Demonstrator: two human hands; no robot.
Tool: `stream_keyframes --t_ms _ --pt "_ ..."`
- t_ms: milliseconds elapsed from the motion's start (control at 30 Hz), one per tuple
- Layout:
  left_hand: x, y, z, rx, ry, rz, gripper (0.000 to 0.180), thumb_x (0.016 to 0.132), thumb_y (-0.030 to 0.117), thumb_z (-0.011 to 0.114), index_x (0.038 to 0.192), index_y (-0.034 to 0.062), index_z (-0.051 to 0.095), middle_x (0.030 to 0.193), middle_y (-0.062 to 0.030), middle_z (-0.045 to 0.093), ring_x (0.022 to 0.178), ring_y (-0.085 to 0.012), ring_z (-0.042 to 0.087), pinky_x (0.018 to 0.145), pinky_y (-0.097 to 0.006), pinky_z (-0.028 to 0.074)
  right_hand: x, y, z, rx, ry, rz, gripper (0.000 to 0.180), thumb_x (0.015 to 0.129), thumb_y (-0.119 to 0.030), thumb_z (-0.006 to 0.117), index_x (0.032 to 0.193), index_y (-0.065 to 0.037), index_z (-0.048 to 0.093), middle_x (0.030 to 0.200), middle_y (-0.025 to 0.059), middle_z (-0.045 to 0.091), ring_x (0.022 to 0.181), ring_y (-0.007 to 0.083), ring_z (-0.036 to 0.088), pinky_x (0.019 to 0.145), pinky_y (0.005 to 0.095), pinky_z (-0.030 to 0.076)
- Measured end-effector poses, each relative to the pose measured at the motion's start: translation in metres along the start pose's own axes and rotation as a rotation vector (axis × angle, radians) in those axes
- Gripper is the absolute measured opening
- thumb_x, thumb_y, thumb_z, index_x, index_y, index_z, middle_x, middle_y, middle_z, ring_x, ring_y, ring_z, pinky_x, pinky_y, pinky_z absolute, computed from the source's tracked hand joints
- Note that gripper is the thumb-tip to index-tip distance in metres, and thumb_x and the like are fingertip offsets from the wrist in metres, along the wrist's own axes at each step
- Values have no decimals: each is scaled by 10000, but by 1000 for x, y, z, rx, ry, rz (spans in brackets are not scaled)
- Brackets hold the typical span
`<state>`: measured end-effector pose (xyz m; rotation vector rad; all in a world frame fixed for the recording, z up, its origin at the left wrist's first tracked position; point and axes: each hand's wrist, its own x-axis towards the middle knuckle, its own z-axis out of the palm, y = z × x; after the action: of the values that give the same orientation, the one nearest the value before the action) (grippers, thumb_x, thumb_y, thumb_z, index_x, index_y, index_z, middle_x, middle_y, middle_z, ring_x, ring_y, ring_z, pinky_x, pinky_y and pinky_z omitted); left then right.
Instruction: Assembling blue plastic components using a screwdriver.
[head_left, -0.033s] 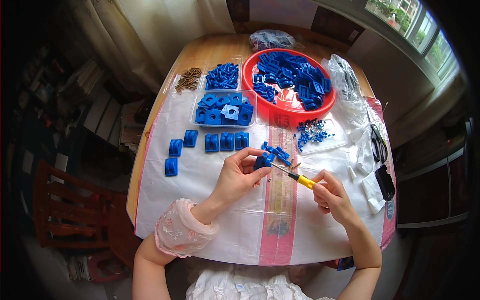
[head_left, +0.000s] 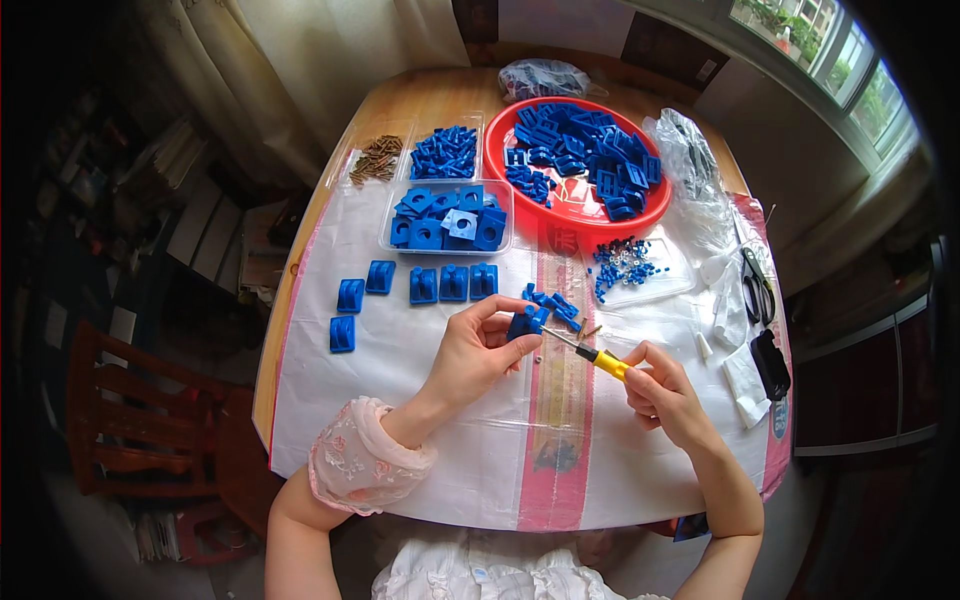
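Observation:
My left hand (head_left: pixel 482 345) is closed round a small blue plastic part (head_left: pixel 528 321), pinching it between thumb and fingers. In my right hand (head_left: pixel 662 388) is a screwdriver (head_left: pixel 608 364) with a yellow and black handle. Its metal shaft points left, and the tip meets the blue part; the exact contact is too small to make out. Just beyond my left hand lie several loose blue pieces (head_left: pixel 556 303) and brass-coloured screws (head_left: pixel 590 328). Left of that hand, several blue assembled pieces (head_left: pixel 454 283) stand apart on the white sheet.
Farther back are a clear tub of square blue plates (head_left: pixel 386 238), trays of blue plugs (head_left: pixel 443 152) and screws (head_left: pixel 377 160), and a red basin (head_left: pixel 497 185) of blue parts. Small nuts and blue bits (head_left: pixel 622 268) lie right of centre. Scissors (head_left: pixel 757 290) rest near the right edge.

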<state>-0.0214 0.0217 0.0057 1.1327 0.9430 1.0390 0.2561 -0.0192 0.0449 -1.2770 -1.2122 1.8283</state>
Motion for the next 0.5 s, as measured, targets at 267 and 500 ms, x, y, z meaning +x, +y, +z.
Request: stream_keyframes --t_ms 267,500 --pt "-1 1 0 37 -23 35 315 865 39 792 1146 58 651 845 -32 731 643 -29 614 548 -172 480 2 -4 -11 383 -202 272 230 1069 -340 516 1039 -112 512 651 -87 254 494 8 184 423 210 132" --pt "0 2 1 33 20 0 282 872 74 798 1111 59 649 834 -38 735 628 -31 612 535 -172 473 0 -8 6 309 -81 219 184 1046 -271 575 1017 -104 503 691 -80 335 563 19 260 463 215 208"
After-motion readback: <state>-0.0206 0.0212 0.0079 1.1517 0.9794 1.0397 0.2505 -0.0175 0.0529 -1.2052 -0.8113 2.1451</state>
